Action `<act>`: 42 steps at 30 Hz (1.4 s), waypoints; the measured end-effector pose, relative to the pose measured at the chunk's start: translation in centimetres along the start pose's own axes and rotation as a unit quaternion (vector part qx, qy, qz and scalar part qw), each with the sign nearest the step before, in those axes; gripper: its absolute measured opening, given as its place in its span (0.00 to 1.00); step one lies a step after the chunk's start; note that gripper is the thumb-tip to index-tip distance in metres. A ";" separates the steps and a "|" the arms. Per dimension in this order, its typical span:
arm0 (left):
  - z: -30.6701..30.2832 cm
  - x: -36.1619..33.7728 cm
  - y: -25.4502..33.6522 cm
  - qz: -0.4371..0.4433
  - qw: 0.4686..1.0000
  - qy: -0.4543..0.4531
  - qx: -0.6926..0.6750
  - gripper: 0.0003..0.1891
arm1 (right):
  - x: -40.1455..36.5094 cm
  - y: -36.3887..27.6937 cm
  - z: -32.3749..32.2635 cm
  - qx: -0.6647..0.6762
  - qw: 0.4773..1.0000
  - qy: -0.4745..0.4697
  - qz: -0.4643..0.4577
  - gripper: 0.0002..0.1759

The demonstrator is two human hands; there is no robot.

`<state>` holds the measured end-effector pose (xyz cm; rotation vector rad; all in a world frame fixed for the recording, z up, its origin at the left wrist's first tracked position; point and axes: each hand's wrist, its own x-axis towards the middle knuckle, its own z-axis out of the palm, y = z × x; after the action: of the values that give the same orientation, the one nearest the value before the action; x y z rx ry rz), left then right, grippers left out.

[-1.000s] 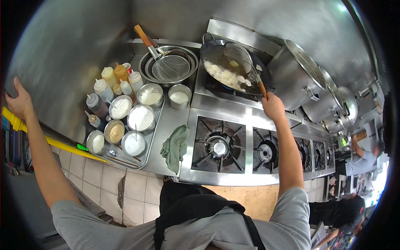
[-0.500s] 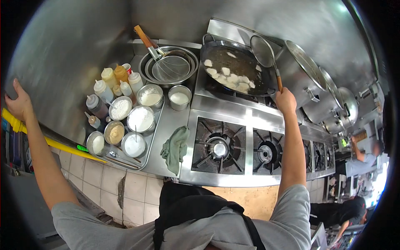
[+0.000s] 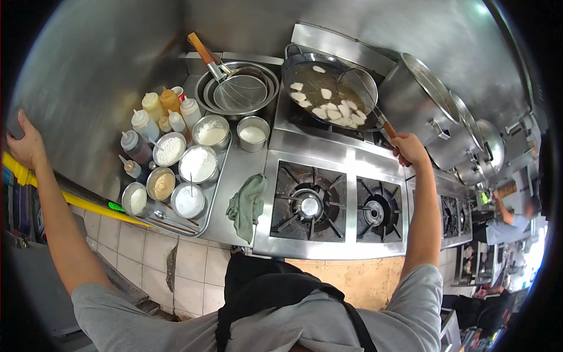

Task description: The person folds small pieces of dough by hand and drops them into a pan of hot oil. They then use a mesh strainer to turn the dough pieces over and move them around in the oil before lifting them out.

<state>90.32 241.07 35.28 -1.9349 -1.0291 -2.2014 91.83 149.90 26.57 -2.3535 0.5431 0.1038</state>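
Note:
My right hand is closed round the wooden handle of a round mesh strainer. The strainer's head is over the right side of a black wok, tilted, its lower edge near the oil. Several pale food pieces lie in the brown oil, mostly toward the near side. Far to the left, my left hand rests against the metal wall with its fingers apart, holding nothing, above a yellow bar.
Squeeze bottles and powder-filled containers crowd a tray at left. Nested bowls with strainers sit behind. A green cloth lies beside the burners. Large pots stand right of the wok. Two people are farther right.
My right hand has moved right and slightly down. The strainer's head has shifted left and down over the wok. Food pieces have moved in the oil. My left hand stays put.

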 end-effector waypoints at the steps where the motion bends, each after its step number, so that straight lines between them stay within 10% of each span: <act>1: 0.1 0.1 -0.1 0.000 1.000 -0.001 0.000 0.45 | -0.5 -0.1 -0.5 0.004 1.000 -0.017 -0.006 0.11; 25: -0.6 0.0 0.5 0.014 1.000 0.010 -0.019 0.46 | -2.1 -0.1 -2.7 0.155 0.968 -0.198 -0.015 0.15; 42: -1.2 -0.3 1.0 0.012 1.000 0.016 -0.010 0.48 | -2.1 -1.7 7.4 -0.166 0.963 0.144 -0.159 0.16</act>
<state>89.83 239.60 35.41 -1.9031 -0.9781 -2.2296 91.15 156.65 22.56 -2.7735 0.2895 -0.3239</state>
